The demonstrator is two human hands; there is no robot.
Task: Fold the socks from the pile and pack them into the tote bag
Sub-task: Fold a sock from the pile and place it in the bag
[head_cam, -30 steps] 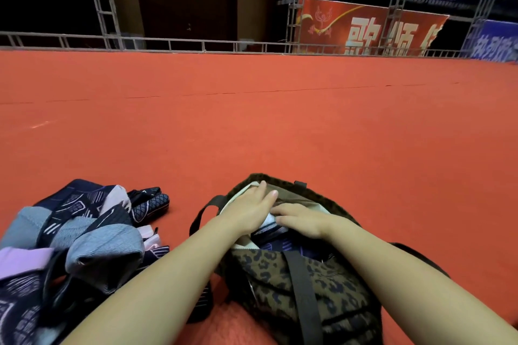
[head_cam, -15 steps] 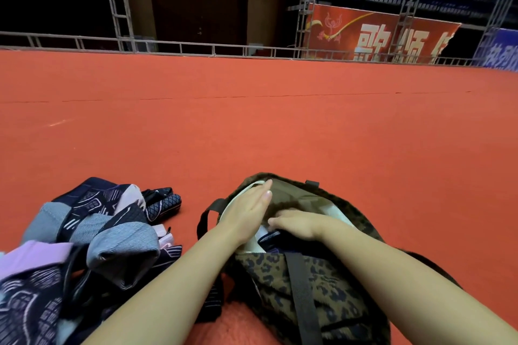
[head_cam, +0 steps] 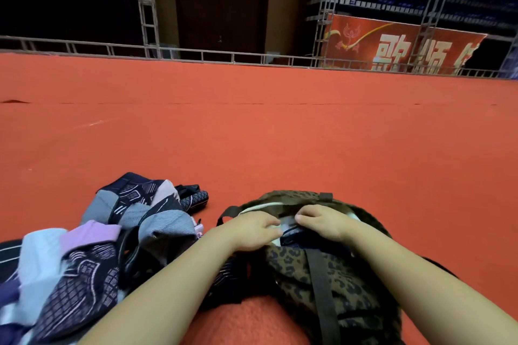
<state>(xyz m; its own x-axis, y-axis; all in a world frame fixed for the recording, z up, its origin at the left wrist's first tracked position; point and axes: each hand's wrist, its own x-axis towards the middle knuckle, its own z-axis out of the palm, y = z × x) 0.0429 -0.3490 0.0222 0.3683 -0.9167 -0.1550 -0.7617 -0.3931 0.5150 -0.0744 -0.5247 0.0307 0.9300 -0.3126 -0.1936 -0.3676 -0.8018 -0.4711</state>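
Reaching into the mouth of the leopard-print tote bag (head_cam: 330,286), both hands are working at a dark navy folded sock (head_cam: 293,232) that is lying just inside the opening. The left hand (head_cam: 252,230) is resting palm-down over the bag's near-left rim with its fingers curled onto the pale lining and the sock's edge; whether it is truly gripping the sock I cannot tell. The right hand (head_cam: 322,220) is lying on the far side of the sock, fingers bent down and pointing left, pressing or pinching the fabric at the top of it, so neither hand is spread wide. The bag is sitting on the red carpeted floor (head_cam: 252,134), directly in front of the person, with a dark strap (head_cam: 322,288) running down its near face. Just beside the bag, to its left, the pile of socks (head_cam: 117,232) is lying loose on the floor, a jumble of grey, navy patterned, lilac and pale blue pieces. Far behind, a metal railing (head_cam: 196,54) is edging the carpet, with a red banner (head_cam: 400,47) hanging beyond it.
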